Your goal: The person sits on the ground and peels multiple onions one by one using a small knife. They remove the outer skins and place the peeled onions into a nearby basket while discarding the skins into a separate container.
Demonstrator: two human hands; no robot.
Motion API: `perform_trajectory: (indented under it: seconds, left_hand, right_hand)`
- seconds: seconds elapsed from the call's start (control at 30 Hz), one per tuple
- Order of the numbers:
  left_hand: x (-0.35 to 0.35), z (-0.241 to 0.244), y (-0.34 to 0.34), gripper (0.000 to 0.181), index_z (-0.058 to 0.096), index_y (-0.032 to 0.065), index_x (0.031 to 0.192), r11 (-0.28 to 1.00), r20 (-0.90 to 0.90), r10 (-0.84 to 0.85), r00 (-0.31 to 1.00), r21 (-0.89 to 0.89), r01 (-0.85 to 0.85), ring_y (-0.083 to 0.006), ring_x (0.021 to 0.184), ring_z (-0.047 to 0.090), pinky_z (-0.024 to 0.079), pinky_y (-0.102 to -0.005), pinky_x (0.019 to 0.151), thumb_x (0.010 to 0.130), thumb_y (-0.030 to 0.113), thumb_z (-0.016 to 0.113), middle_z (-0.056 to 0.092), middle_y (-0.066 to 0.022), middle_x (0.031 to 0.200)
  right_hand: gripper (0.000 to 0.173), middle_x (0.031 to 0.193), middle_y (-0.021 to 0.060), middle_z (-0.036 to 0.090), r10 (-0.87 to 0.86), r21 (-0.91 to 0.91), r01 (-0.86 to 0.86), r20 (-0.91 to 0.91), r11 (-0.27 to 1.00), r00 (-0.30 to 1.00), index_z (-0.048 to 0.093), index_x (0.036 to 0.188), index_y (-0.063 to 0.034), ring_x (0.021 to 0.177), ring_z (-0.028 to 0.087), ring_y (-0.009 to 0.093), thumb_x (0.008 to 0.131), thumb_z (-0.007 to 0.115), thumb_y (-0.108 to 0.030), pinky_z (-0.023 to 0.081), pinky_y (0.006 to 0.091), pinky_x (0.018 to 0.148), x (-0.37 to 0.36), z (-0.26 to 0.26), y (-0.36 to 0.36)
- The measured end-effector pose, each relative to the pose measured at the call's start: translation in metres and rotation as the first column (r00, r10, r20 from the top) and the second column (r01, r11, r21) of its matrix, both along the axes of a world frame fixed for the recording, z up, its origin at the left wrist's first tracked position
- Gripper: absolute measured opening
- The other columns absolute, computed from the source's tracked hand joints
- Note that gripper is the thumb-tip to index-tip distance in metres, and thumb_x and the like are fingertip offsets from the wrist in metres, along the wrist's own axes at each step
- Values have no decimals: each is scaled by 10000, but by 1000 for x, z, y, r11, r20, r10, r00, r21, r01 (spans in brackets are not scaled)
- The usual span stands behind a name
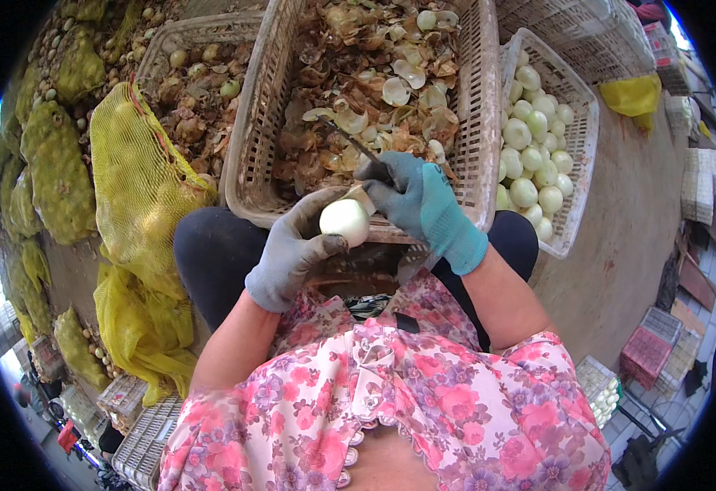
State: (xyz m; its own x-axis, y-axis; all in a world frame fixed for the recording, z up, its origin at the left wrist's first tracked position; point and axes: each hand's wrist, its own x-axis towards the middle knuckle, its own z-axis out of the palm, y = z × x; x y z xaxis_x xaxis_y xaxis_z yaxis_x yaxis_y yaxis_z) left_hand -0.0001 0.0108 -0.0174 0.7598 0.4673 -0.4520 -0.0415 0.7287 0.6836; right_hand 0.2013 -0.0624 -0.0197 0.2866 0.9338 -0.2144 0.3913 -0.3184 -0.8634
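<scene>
My left hand (296,248), in a grey work glove, grips a peeled white onion (344,222) over the near rim of a plastic crate (244,144). In a teal and grey glove, my right hand (422,205) holds a knife (351,136), its dark, narrow blade pointing up and left over the crate. Its thumb side is close to the onion, where a pale strip of onion skin (361,197) shows between the two hands. Brown and whitish onion skins (376,104) fill the crate. The knife's handle is mostly hidden in the right glove.
At right, a white crate (582,178) holds several peeled onions (531,158). A yellow mesh sack (143,184) of onions leans at left, before another crate (210,24) of onions and skins. More filled sacks (57,178) lie farther left. A stacked crate (579,37) stands at upper right.
</scene>
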Motion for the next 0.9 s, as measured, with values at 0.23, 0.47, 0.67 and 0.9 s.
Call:
perform_trajectory:
  seconds: [0.23,0.47,0.67,0.9]
  left_hand:
    - [1,-3,7,652,409,-11,1403,990,76,22,997,-143,-11,-276,1203,579,511,-447,1016,844,67,736,559,-149,1316]
    - [9,-9,0,543,402,-1,1423,981,-25,190,981,45,-189,-266,1167,594,565,-416,956,941,87,635,551,-146,1318]
    - [14,-16,-5,641,396,3,1429,877,-196,139,971,480,-29,-201,1155,586,544,-336,954,862,4,694,543,-117,1299]
    - [9,-9,4,644,465,9,1356,958,-247,94,964,286,-20,-182,1058,630,542,-321,903,780,-11,753,620,-103,1199]
  right_hand:
    - [222,748,25,652,55,-150,-119,-372,981,927,696,1037,-14,681,592,75,890,658,-177,483,263,605,20,12,-3]
    - [250,676,26,621,-160,-380,-8,-408,925,899,694,963,30,646,581,65,888,651,-203,476,254,585,16,16,-1]
    - [253,719,122,675,-29,-242,-17,-187,970,982,695,937,-5,640,649,206,868,661,-246,513,353,624,-2,13,0]
    - [220,817,185,687,53,-71,-56,-42,996,998,705,936,-60,712,674,336,849,670,-258,528,402,657,-5,16,-6]
